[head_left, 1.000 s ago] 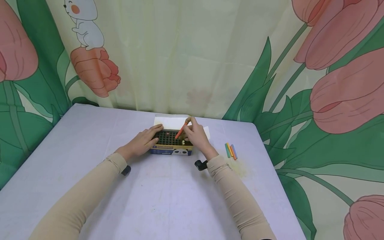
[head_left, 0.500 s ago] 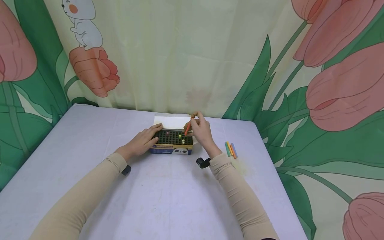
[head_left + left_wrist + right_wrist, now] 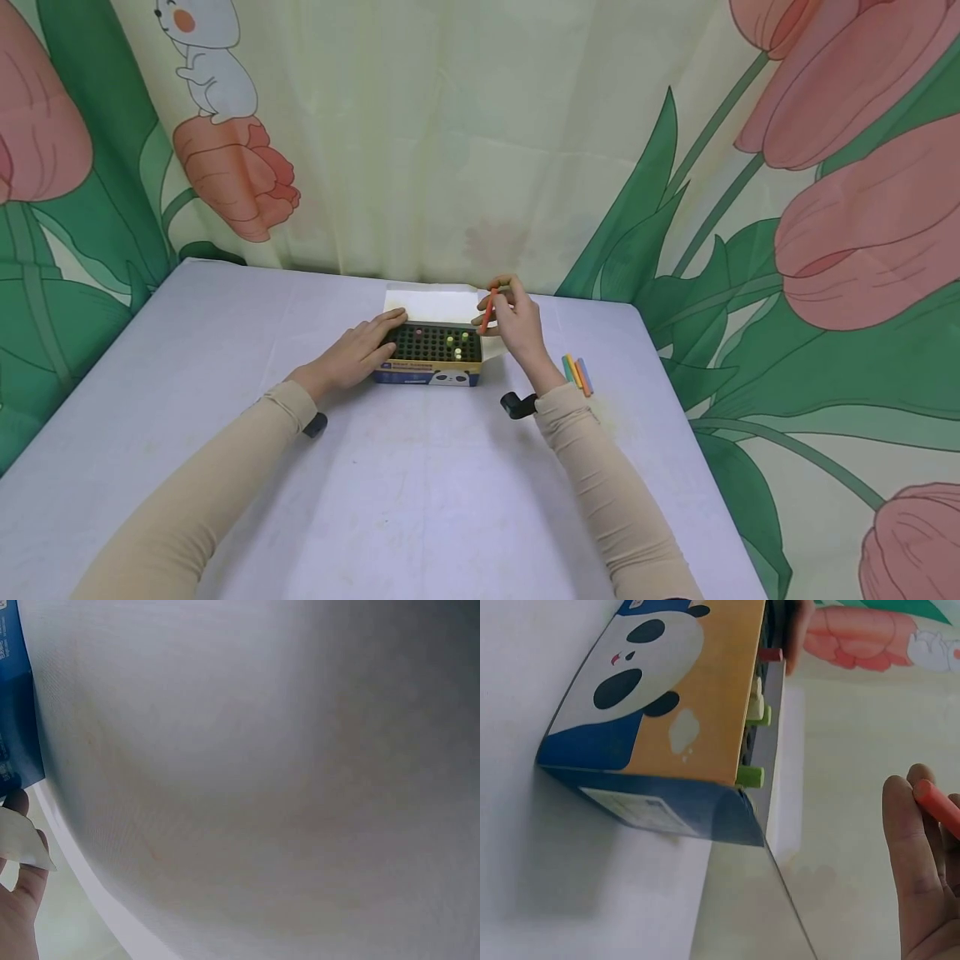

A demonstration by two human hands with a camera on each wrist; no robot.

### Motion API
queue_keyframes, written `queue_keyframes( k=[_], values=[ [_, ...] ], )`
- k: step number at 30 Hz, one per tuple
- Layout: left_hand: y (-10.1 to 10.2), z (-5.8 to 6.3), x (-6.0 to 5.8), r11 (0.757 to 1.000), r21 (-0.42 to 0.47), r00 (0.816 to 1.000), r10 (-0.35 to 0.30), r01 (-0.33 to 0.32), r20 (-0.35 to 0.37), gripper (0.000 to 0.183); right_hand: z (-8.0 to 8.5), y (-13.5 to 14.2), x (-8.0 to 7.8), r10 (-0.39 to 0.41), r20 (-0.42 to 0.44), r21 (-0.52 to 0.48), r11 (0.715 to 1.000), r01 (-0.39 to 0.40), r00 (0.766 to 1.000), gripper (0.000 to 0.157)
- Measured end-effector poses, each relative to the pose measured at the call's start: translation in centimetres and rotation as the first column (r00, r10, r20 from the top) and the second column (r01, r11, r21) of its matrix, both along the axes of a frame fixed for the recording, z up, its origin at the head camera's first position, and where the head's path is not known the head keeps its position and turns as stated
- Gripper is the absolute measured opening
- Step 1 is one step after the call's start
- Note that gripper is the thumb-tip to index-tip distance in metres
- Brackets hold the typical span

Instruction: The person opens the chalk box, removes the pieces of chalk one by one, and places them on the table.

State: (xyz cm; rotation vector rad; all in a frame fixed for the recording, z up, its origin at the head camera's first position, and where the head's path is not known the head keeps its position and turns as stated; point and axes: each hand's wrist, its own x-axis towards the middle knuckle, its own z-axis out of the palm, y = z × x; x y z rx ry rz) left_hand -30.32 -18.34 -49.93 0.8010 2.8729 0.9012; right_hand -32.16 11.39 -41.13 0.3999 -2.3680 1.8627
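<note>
A blue and orange panda-printed box [image 3: 427, 374] stands on the table with its black holder full of holes facing up. A dark red, a pale yellow and two green chalk ends [image 3: 751, 777] show above its rim. My left hand [image 3: 358, 350] grips the box's left end, thumb toward the front edge and fingers toward the back. In the left wrist view a pale flap [image 3: 22, 841] partly covers that hand. My right hand [image 3: 516, 321] pinches an orange-red chalk stick [image 3: 488, 312] in the air, just past the box's right end.
To the right on the white table [image 3: 420, 500] lie several loose chalk sticks [image 3: 577, 375], green, yellow, orange and blue, with a yellowish smudge by them. The box's white lid [image 3: 431, 305] is folded back behind it. A tulip-printed curtain [image 3: 480, 167] hangs behind.
My right hand has drawn right and slightly back from over the holder, still pinching the orange-red chalk. A green chalk end at the holder's right is now uncovered. The left hand stays in place.
</note>
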Motion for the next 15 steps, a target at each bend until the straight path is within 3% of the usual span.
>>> queue_keyframes(
  k=[15],
  values=[
    [0.0,-0.4,-0.2,1.0,0.008,1.0,0.0,0.0,-0.01,0.06,-1.3,3.9,-1.2,-0.085,0.069,-0.01,0.996,0.086,0.994,0.024]
  ],
)
